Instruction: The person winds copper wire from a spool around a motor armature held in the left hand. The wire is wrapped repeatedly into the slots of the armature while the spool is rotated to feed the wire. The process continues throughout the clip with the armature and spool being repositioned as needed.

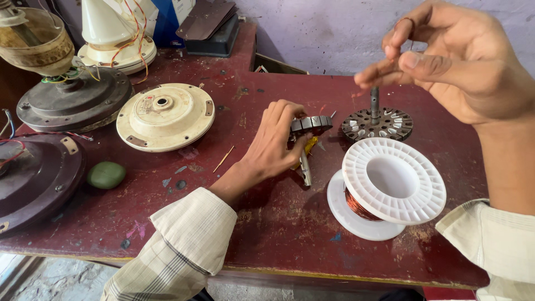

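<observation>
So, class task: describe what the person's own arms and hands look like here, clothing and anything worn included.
Both arms wear long, loose sleeves of pale cream cloth with a thin dark check. The left sleeve ends in a wide cuff at the wrist, leaving the left hand bare. The right sleeve is pushed back up the forearm. The right hand has a thin ring on one finger.

A worn dark-red table point(278, 223) stands against a pale purplish wall point(334, 33), lit seemingly by daylight.
</observation>
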